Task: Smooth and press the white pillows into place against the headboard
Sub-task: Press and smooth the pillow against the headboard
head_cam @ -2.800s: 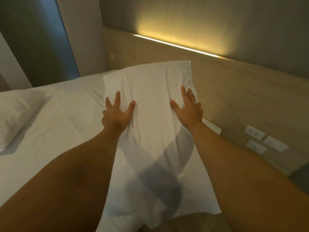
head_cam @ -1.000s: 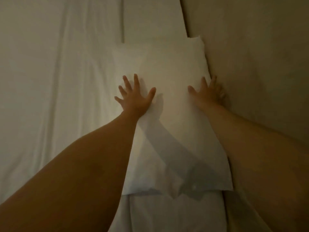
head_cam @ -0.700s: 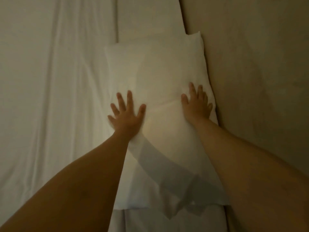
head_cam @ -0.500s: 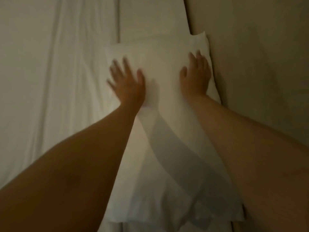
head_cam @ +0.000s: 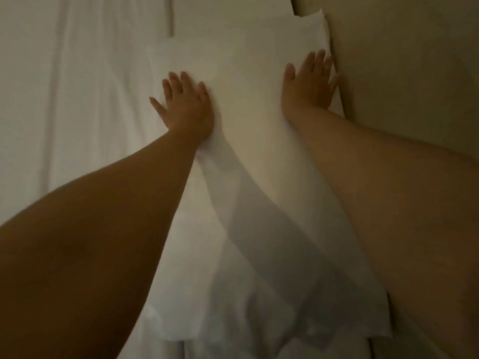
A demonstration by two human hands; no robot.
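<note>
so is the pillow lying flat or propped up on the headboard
Lying flat. The pillow is spread on the sheet, its long edge alongside the headboard, with both hands pressed on top.

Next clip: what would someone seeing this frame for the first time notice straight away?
Two bare forearms reach in from the bottom, each ending in a flat, spread hand on a white pillow at the centre. The left hand presses near the pillow's left edge, and the right hand lies along its right edge, beside the beige headboard. White bedsheet fills the left side, and the light is dim.
</note>
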